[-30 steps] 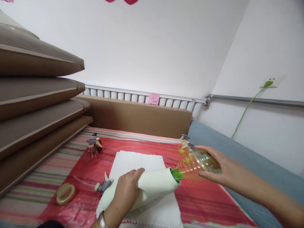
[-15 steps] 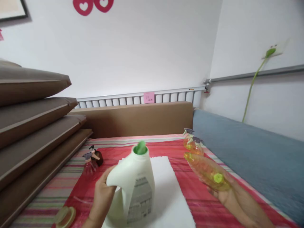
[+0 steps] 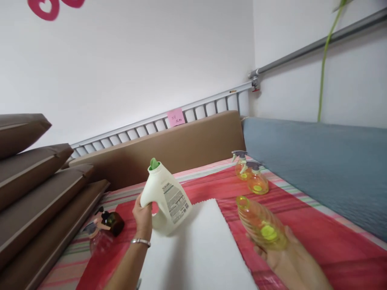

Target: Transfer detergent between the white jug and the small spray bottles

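With closed fingers my left hand [image 3: 142,219] grips the handle of a white detergent jug [image 3: 178,203]. The jug leans to the left over the white mat [image 3: 211,253]; green shows inside its uncapped neck. Whether its base touches the mat I cannot tell. On the right, my right hand [image 3: 282,255] is wrapped round the lower part of a clear yellow bottle [image 3: 254,217]. That bottle has an open mouth with no spray head and tilts away from me. Beyond it stand two yellow spray bottles [image 3: 242,171] with grey and pale green triggers.
At left stand a dark brown bottle [image 3: 114,223] and a clear spray bottle [image 3: 101,241], beside stacked brown cushions [image 3: 45,201]. A brown padded panel [image 3: 181,145] and a radiator [image 3: 133,135] close off the back. A blue-grey padded side [image 3: 308,161] runs along the right.
The detergent jug has moved away from me and now leans left. The yellow bottle stays in my right hand, turned more upright. My view has tilted and shifted right.
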The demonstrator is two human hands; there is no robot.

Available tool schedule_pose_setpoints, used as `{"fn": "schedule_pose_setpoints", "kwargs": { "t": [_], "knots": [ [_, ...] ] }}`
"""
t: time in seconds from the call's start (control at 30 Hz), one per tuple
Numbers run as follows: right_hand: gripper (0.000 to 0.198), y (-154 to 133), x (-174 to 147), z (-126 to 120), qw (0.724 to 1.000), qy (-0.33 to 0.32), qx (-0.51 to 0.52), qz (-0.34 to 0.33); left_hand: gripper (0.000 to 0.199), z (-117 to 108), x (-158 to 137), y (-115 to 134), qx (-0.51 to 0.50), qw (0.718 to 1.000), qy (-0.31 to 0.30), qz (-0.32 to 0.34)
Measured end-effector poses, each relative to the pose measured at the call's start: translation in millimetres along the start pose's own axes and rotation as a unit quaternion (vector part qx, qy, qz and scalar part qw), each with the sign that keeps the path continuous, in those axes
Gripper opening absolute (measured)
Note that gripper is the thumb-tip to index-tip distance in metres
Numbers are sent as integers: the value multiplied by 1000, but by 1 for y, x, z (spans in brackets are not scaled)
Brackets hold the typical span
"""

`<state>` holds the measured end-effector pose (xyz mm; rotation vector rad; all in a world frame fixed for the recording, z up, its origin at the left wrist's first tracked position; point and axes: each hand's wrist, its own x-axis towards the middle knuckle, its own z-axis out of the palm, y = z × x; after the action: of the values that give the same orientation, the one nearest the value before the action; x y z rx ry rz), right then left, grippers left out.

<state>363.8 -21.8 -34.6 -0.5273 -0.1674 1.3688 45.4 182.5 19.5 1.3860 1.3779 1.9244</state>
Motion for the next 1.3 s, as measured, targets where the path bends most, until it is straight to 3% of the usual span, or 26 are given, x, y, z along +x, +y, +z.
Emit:
{"fn": "schedule_pose_setpoints", "kwargs": {
  "t": [0.2, 0.5, 0.6, 0.67, 0.87, 0.97, 1.1, 1.2, 1.3],
  "knots": [
    [35, 15, 5, 2, 998, 27, -32, 56, 35, 12, -11, -35, 37, 998, -43, 18],
    [37, 32, -2, -2, 993, 22, -55, 104, 45, -8, -17, -24, 87, 982, -170, -6],
    [43, 40, -8, 0, 989, 43, -53, 133, 57, -34, -16, -13, 128, 974, -186, -15],
    [49, 45, -13, 3, 986, 48, -48, 152, 58, -64, -16, -4, 165, 970, -180, -18],
    [51, 63, -25, 15, 980, 13, -44, 193, 27, -178, -49, 17, 301, 939, -156, -57],
    [44, 71, -30, 15, 977, 1, -43, 211, 24, -217, -79, 13, 378, 910, -151, -82],
    [39, 79, -36, 14, 968, -17, -63, 241, 20, -233, -101, 5, 444, 876, -177, -66],
    [34, 84, -36, 10, 967, -38, -83, 239, 44, -228, -103, 1, 473, 844, -252, -32],
    [35, 89, -27, -1, 963, -55, -108, 241, 47, -220, -106, -4, 502, 799, -329, -20]
  ]
}}
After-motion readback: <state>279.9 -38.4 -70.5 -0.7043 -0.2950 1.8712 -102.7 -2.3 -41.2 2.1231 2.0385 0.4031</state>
